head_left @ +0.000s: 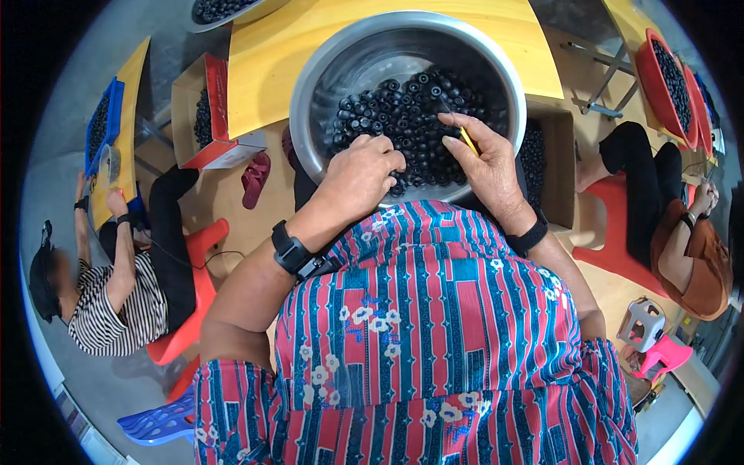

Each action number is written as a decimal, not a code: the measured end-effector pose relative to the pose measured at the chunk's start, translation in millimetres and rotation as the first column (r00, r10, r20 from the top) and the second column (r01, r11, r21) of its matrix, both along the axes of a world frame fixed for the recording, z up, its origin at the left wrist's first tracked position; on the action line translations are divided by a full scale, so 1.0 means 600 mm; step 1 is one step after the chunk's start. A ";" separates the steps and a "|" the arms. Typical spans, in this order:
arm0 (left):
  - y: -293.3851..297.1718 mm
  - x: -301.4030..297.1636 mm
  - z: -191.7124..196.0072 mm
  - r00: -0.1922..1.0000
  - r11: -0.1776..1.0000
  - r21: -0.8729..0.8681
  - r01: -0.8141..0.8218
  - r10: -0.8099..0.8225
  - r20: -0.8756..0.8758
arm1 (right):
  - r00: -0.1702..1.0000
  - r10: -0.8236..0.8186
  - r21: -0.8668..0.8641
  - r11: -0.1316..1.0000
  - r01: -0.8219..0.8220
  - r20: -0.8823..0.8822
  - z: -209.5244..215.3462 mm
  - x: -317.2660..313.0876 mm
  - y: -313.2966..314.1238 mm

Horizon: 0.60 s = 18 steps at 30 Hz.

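Note:
A large metal basin (310, 77) sits in front of me, holding a heap of small round black parts (387, 108) with holes in their middles. Over the near left of the heap, my left hand (360, 172) is closed, fingertips curled down among the parts. Whatever it may grip is hidden by the fingers. My right hand (492, 167) pinches a slim tool with a yellow handle (467, 139) between thumb and fingers, above the right side of the heap. The tool's tip is too fine to make out against the black parts.
The basin overlaps a yellow table (263, 70). A cardboard box (554, 167) of black parts stands right of the basin, and a red-and-white box (221, 108) stands left. People sit on red stools (194, 263) at both sides. A red slipper (256, 180) lies on the floor.

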<state>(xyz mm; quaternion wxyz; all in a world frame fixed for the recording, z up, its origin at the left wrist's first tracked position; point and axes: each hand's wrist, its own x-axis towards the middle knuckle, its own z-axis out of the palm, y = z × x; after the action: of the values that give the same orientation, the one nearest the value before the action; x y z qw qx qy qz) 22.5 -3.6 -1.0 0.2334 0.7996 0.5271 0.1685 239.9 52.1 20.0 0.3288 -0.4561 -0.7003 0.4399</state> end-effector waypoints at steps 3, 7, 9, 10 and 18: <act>0.001 0.000 -0.007 0.999 0.999 0.042 0.001 -0.003 0.033 | 1.000 0.002 -0.011 1.000 -0.002 0.000 -0.002 0.002 -0.001; 0.003 0.005 -0.008 0.999 0.998 0.068 0.005 -0.008 0.046 | 1.000 0.001 -0.028 1.000 0.000 0.010 -0.004 0.006 0.000; 0.005 0.007 -0.009 0.999 0.997 0.076 0.001 -0.004 0.043 | 1.000 -0.002 -0.024 1.000 0.002 0.018 -0.003 0.007 -0.001; 0.006 0.006 -0.009 0.998 0.998 0.056 -0.014 0.011 0.057 | 1.000 0.001 -0.020 1.000 0.000 0.010 -0.003 0.008 -0.001; 0.007 0.011 0.001 0.978 0.989 0.042 -0.144 0.135 0.157 | 1.000 0.000 0.003 1.000 0.000 0.016 0.000 0.009 -0.002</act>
<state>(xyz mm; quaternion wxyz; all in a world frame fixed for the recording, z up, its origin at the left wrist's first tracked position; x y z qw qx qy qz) 29.3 0.5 -0.2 0.2394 0.7512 0.5577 0.2596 245.3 51.1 20.1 0.3239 -0.4590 -0.7036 0.4351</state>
